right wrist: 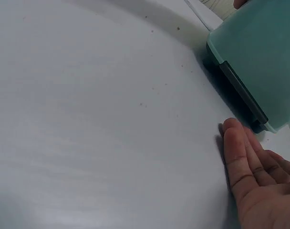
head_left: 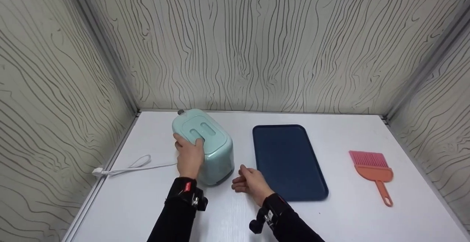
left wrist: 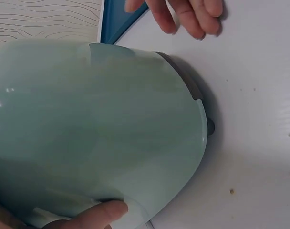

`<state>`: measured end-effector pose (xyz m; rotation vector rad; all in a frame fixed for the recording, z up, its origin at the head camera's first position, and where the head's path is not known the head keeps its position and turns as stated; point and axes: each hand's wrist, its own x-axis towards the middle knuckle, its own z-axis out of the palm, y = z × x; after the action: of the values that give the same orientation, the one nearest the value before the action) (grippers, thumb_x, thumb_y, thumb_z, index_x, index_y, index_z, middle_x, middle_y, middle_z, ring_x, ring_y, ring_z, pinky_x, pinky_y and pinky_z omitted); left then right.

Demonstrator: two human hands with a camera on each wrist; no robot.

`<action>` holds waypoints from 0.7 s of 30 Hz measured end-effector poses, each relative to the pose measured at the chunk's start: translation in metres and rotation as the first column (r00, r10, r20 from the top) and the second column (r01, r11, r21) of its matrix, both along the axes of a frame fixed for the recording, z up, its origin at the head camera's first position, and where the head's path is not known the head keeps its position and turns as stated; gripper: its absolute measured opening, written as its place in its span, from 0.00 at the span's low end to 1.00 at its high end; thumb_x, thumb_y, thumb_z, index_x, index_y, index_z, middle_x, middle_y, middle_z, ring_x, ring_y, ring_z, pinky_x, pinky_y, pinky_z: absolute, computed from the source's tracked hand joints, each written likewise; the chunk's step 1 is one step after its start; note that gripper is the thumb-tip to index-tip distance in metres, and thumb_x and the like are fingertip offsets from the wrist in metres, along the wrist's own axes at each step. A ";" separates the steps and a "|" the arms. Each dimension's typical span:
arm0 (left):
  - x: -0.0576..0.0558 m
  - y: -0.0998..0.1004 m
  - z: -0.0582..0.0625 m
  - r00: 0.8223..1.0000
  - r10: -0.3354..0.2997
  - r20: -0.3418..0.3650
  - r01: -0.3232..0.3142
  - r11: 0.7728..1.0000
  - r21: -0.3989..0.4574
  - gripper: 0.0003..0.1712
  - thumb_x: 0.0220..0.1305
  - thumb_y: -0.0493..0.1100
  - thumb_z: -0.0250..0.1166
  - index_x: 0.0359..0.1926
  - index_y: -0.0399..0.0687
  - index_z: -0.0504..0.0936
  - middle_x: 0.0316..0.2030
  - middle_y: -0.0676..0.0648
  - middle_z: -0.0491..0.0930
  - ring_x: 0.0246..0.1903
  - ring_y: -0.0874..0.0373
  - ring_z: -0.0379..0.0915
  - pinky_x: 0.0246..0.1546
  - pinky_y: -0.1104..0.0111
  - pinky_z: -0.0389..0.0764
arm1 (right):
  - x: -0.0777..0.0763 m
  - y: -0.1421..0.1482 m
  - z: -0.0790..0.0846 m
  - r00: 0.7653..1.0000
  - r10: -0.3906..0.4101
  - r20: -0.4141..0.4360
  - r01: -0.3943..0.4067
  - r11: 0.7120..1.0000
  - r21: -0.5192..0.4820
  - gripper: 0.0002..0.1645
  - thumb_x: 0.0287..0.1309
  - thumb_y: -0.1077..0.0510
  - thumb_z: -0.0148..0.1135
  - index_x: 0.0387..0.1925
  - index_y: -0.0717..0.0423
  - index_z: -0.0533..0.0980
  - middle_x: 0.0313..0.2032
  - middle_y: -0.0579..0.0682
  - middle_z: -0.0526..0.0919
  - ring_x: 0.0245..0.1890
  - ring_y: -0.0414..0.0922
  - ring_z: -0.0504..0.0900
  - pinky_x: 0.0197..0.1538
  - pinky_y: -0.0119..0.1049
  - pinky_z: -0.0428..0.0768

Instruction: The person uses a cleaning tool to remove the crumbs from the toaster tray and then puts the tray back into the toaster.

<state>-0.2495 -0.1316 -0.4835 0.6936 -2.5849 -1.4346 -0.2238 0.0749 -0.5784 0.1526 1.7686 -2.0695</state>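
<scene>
A mint-green toaster (head_left: 216,165) with two oblong slots on top stands at the left middle of the white table. My left hand (head_left: 190,157) grips its near left side, the thumb up on the top beside a slot. One finger (left wrist: 107,212) of that hand lies along the green shell in the left wrist view. Beyond the toaster's lower right edge, my right hand (head_left: 253,185) hovers with its fingers slightly bent, apart from it and holding nothing. A dark strip (right wrist: 245,93) runs along the toaster's bottom edge in the right wrist view.
A dark blue tray (head_left: 290,161) lies right of the toaster. Farther right is a small brush with pink bristles and an orange handle (head_left: 382,192). The toaster's white cord (head_left: 154,167) runs left to its plug (head_left: 98,172). Crumb-like specks (left wrist: 232,191) dot the table.
</scene>
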 end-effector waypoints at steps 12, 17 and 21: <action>0.000 0.004 -0.001 1.000 0.007 -0.006 -0.006 1.000 0.002 0.53 0.72 0.56 0.49 0.79 0.40 0.26 0.77 0.29 0.48 0.53 0.32 0.75 0.52 0.42 0.75 | -0.005 -0.021 -0.004 0.997 -0.071 0.043 0.075 0.992 -0.098 0.29 0.80 0.45 0.45 0.49 0.72 0.71 0.39 0.62 0.86 0.39 0.50 0.88 0.45 0.39 0.86; -0.001 0.003 -0.002 1.000 0.002 0.003 -0.002 1.000 -0.014 0.53 0.72 0.57 0.48 0.79 0.40 0.26 0.77 0.29 0.47 0.53 0.33 0.75 0.51 0.42 0.76 | -0.002 -0.027 -0.004 0.998 -0.055 0.038 0.060 0.988 -0.142 0.30 0.81 0.46 0.44 0.50 0.73 0.72 0.39 0.59 0.85 0.41 0.48 0.86 0.50 0.38 0.84; -0.002 0.000 -0.002 1.000 0.005 0.016 -0.005 1.000 -0.009 0.53 0.72 0.58 0.48 0.79 0.40 0.25 0.77 0.30 0.46 0.55 0.33 0.74 0.53 0.41 0.75 | -0.001 -0.033 -0.004 0.998 -0.050 0.047 0.057 0.983 -0.176 0.31 0.81 0.46 0.44 0.52 0.75 0.72 0.40 0.58 0.84 0.42 0.47 0.85 0.53 0.39 0.83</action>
<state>-0.2512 -0.1313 -0.4856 0.7123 -2.5979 -1.4214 -0.2246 0.0416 -0.5829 0.1923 1.5627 -2.2328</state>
